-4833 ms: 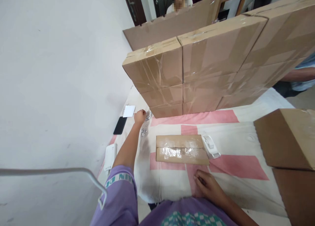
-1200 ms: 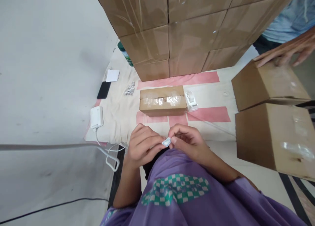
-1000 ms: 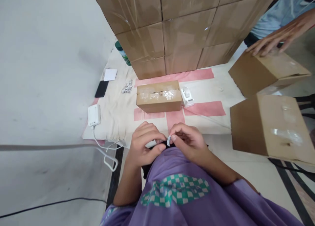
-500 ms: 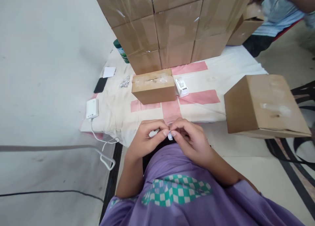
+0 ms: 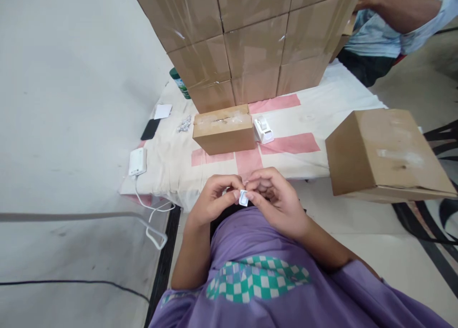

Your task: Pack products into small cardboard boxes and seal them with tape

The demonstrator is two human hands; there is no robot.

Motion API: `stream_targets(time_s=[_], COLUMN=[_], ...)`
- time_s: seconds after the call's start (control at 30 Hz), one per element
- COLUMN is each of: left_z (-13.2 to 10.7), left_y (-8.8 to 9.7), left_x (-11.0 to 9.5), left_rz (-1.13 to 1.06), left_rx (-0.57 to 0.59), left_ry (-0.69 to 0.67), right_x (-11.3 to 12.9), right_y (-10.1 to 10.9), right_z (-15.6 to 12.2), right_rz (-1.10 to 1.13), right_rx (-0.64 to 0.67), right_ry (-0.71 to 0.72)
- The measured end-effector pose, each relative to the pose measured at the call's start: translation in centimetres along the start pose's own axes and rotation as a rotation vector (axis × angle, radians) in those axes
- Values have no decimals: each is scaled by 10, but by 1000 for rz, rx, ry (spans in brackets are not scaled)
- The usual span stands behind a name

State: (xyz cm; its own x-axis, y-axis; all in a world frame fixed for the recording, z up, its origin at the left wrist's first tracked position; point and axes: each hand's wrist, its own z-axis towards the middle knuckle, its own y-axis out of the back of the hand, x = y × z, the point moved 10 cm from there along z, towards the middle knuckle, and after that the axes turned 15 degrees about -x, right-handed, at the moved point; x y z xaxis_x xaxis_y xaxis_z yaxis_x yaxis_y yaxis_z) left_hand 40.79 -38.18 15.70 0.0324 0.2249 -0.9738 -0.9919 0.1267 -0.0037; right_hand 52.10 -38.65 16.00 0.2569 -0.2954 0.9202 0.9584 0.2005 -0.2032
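Observation:
Between my two hands is a small white piece with a bluish-grey outline on its face [image 5: 244,198]; its exact kind is too small to make out. My left hand [image 5: 217,199] pinches its left edge between thumb and fingers. On the other edge, the thumb and fingertips of my right hand [image 5: 275,199] close on it too. Both hands are held in front of my waist, just short of the table edge. Beyond them, a closed cardboard box [image 5: 224,133] lies on the cloth-covered table [image 5: 286,163], with a white tape dispenser [image 5: 264,129] beside it.
Stacked taped cartons [image 5: 250,46] stand at the back. A large carton [image 5: 390,156] is at the right. Leftward lie a white adapter [image 5: 138,161] with a cable, a black phone-like slab [image 5: 150,129], small silvery bits [image 5: 184,123] and a green container [image 5: 180,83]. Another person's arm [image 5: 404,8] reaches in behind.
The small white piece has turned, showing more of its face between my fingertips. My right fingers have lifted and loosened slightly. The other person's arm and body have shifted at the upper right.

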Motion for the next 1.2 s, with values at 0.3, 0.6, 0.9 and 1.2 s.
stream_targets(time_s=[0.3,0.6,0.9,1.2], left_z=[0,-6,-7,-5], left_y=[-13,-23,-25,-27], left_x=[-7,-12,-11,-9], left_rz=[-39,-72,-57,-81], left_rx=[95,114,104,94], left_ry=[-82,-91,-71,-83], right_x=[-8,1,2,4], right_y=[5,14,19,21], right_z=[-2,-8,-10,-11], right_rz=[176,162,154,136], right_rx=[33,32,14,11], right_ry=[-77,-63,-37,-20])
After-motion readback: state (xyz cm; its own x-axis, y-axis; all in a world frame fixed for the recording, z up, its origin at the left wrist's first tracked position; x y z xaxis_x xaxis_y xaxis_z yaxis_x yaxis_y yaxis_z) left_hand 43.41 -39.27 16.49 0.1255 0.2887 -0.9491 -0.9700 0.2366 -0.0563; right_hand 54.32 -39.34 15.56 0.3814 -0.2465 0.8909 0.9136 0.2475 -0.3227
